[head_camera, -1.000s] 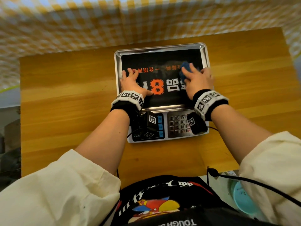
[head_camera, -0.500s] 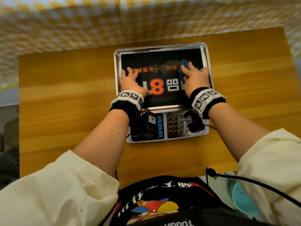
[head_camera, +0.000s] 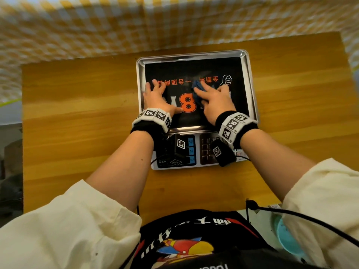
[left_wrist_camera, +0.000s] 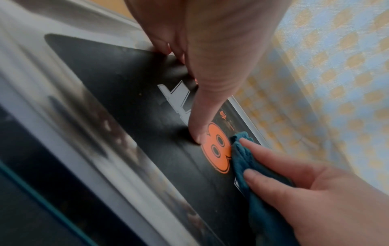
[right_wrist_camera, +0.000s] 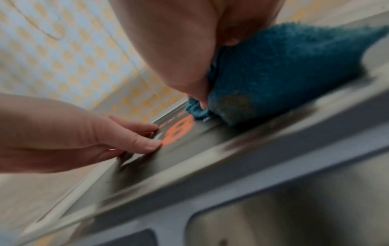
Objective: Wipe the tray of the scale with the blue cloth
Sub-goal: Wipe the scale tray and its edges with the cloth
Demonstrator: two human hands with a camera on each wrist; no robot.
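The scale's steel tray (head_camera: pixel 192 56) carries a black sticker with a big orange 8 (head_camera: pixel 188 103). My left hand (head_camera: pixel 155 96) lies flat on the tray's left part, fingers spread and thumb beside the 8 (left_wrist_camera: pixel 216 149). My right hand (head_camera: pixel 215 100) presses the blue cloth (head_camera: pixel 197 88) onto the middle of the tray, just right of the 8. Its straight fingers (left_wrist_camera: pixel 273 159) lie on top of the cloth (left_wrist_camera: pixel 242 159). In the right wrist view the cloth (right_wrist_camera: pixel 284 66) bunches under the palm (right_wrist_camera: pixel 179 41), and the left hand (right_wrist_camera: pixel 84 133) rests further along the tray.
The scale's keypad and display panel (head_camera: pixel 207 150) face me, partly hidden by the wrist cameras. The scale stands on a wooden table (head_camera: pixel 77 113) against a yellow-and-white chequered cloth (head_camera: pixel 97 26). A teal round object (head_camera: pixel 285 235) sits low at the right.
My right hand has slid the blue cloth leftward from the tray's right side to its middle. The left hand has stayed where it was.
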